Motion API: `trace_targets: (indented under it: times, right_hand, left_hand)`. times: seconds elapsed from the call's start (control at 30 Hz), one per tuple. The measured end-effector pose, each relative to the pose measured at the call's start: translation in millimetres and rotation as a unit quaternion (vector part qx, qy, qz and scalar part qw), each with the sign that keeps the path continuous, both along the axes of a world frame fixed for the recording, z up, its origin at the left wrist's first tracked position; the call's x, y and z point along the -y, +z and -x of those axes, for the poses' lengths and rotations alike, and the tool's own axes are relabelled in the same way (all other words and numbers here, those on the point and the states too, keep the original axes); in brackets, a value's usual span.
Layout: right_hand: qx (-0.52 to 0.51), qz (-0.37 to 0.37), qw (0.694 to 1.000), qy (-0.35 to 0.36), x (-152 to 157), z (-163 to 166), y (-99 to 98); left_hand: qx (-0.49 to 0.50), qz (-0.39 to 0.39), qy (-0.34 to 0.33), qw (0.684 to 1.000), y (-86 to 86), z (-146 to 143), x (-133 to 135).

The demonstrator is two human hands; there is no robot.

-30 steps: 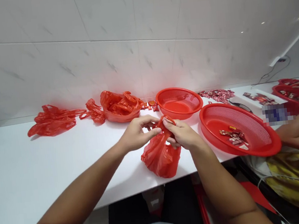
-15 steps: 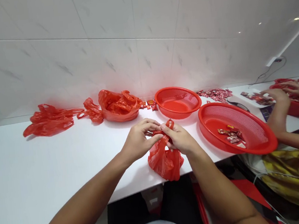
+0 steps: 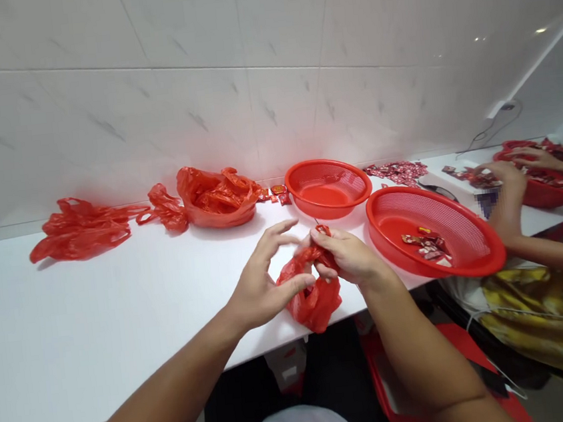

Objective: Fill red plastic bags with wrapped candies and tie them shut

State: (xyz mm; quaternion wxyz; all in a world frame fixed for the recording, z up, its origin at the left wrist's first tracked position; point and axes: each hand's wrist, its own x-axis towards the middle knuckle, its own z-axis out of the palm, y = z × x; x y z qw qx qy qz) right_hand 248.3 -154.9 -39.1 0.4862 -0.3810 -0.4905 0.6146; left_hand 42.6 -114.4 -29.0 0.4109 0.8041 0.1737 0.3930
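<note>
White tabletop (image 3: 140,306), crinkled plastic bag (image 3: 320,306)

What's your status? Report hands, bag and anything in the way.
Right hand grips bag by its top; left hand open, contact unclear. Bag at near edge of table. Possible obstacle: large basket, to the right.

Runs rightward along the white table (image 3: 169,290) from crumpled red plastic bags (image 3: 82,232), past a round red plastic basket (image 3: 330,196) behind a bunched red plastic bag (image 3: 318,309), to a large red mesh basket (image 3: 447,213).
</note>
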Motion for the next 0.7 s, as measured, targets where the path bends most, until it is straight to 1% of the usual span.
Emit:
trace_targets:
  times: [0.07, 0.13, 0.17, 0.2, 0.23, 0.27, 0.33, 0.37, 0.4, 0.47, 0.53, 0.57, 0.63, 0.7]
  right_hand:
    - [0.035, -0.023, 0.998, 0.038, 6, -6, 4.2]
    - [0.093, -0.065, 0.991, 0.076, 12, -13, 9.0]
    - [0.132, -0.094, 0.983, 0.083, 16, -15, 10.6]
    - [0.176, -0.128, 0.973, 0.071, 18, -18, 11.2]
    - [0.225, -0.167, 0.959, 0.039, 20, -19, 10.5]
    - [0.275, -0.209, 0.939, -0.010, 22, -19, 8.6]
    - [0.355, -0.285, 0.882, -0.122, 23, -18, 1.7]
    - [0.375, -0.317, 0.856, -0.165, 22, -16, -2.5]
    - [0.383, -0.344, 0.835, -0.196, 21, -14, -6.9]
    - [0.383, -0.380, 0.812, -0.221, 18, -11, -14.7]
    - [0.398, -0.387, 0.801, -0.224, 16, -10, -20.5]
    - [0.413, -0.376, 0.797, -0.229, 14, -9, -22.7]
    - [0.448, -0.337, 0.793, -0.238, 12, -9, -25.3]
    - [0.474, -0.295, 0.796, -0.234, 11, -8, -25.5]
  left_hand:
    - [-0.006, 0.068, -0.063, 0.996, -8.4, -6, -2]
    - [-0.046, 0.139, -0.132, 0.980, -14.9, -12, -5]
    - [-0.062, 0.165, -0.147, 0.973, -17.0, -14, -7]
    - [-0.070, 0.188, -0.150, 0.968, -18.4, -17, -9]
    - [-0.070, 0.210, -0.147, 0.964, -19.2, -19, -11]
    - [-0.066, 0.236, -0.147, 0.958, -19.4, -21, -14]
    - [-0.044, 0.301, -0.166, 0.938, -19.5, -26, -18]
    - [-0.027, 0.332, -0.181, 0.925, -19.7, -29, -21]
    - [-0.008, 0.362, -0.196, 0.911, -20.3, -32, -23]
    - [0.027, 0.410, -0.217, 0.886, -22.9, -39, -27]
    - [0.042, 0.432, -0.219, 0.874, -26.4, -46, -29]
    - [0.044, 0.431, -0.213, 0.876, -28.1, -49, -30]
    - [0.044, 0.409, -0.194, 0.891, -30.4, -53, -31]
    - [0.025, 0.355, -0.165, 0.920, -30.6, -53, -31]
